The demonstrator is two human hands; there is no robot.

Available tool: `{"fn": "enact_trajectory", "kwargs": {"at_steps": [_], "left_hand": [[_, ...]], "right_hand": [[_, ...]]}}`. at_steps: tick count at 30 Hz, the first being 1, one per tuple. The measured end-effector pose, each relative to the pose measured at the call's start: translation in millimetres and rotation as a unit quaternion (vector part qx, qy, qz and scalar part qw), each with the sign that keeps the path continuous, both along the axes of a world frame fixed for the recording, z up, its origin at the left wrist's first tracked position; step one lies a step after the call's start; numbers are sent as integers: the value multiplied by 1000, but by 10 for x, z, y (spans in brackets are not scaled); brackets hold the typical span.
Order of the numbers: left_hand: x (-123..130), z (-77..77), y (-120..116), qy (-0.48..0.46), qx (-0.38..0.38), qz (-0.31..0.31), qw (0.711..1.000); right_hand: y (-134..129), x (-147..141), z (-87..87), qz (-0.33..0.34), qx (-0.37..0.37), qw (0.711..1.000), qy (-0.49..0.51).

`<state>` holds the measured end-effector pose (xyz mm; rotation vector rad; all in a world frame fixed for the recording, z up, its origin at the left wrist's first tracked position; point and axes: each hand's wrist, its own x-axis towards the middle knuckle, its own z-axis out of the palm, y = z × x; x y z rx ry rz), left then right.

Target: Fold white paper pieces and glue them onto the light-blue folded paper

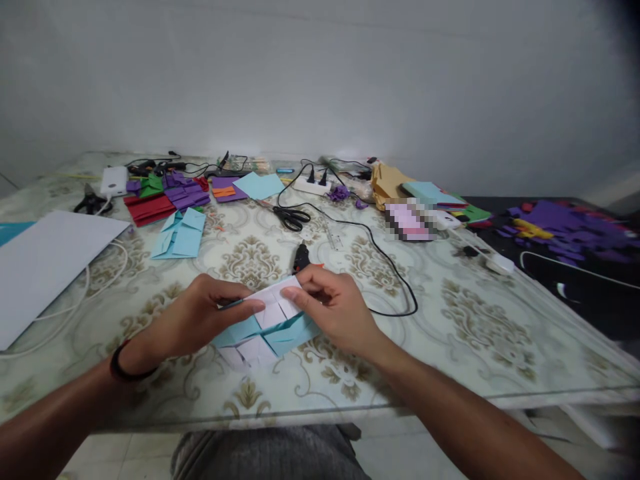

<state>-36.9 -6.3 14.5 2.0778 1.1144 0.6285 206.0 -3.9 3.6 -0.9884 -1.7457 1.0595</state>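
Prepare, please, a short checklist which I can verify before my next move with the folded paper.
1. Left hand holds the folded paper: ok, thumb on its white part.
2. Right hand holds it too: ok.
3. Black cord well away from the right hand: not ok, it runs close beside it.
4. Scissors apart from both hands: ok.
5. Glue gun heated: cannot tell.

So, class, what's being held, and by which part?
Folded blue and white paper: the left hand pinches its white top section at the left, the right hand at the right.
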Motion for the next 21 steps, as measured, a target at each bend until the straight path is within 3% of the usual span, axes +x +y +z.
{"fn": "enact_trajectory", "kwargs": {"at_steps": [9, 15, 21], "left_hand": [[9, -17, 45, 29, -146, -83, 985], [43, -28, 49, 7, -103, -58, 993], [69, -16, 25, -23, -151, -103, 983]], "right_hand": [[9, -12, -40, 51, -93, 993, -54], [44, -10, -43, 120, -146, 978, -88], [21, -38, -67, 163, -181, 968, -66]]}}
